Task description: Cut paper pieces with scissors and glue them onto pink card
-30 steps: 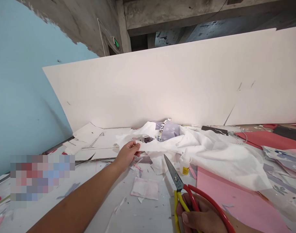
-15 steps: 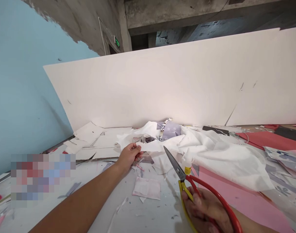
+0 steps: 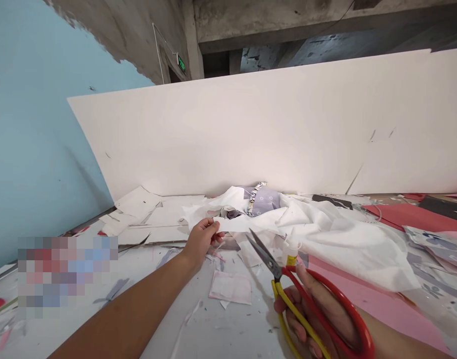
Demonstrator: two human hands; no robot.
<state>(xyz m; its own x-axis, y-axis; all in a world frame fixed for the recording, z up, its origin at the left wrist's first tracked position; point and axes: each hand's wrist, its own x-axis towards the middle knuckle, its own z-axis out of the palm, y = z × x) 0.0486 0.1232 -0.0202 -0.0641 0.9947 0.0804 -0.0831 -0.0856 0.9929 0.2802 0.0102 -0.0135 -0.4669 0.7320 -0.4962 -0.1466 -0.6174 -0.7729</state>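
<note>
My left hand [image 3: 203, 239] pinches the near edge of a white sheet of thin fabric or paper [image 3: 348, 249], which lies crumpled across the table. In my right hand [image 3: 307, 309] is a pair of scissors [image 3: 273, 267] with one red and one yellow handle. Their blades are slightly parted and point toward the sheet's edge, right of my left hand. Just beyond the scissors stands a small white bottle with a yellow label [image 3: 292, 252]. A lavender flowered piece with a patterned trim [image 3: 265, 202] rests among the white folds.
A tall white board [image 3: 251, 134] stands along the back. Flat white card pieces [image 3: 153, 219] lie at left, pink sheets [image 3: 381, 304] and red sheets [image 3: 419, 219] at right. A small pinkish-white square [image 3: 231, 287] and scraps lie on the table in front.
The scissors' handles have spread and the blades have parted a little. My left hand keeps its pinch on the white sheet, and the view has shifted slightly.
</note>
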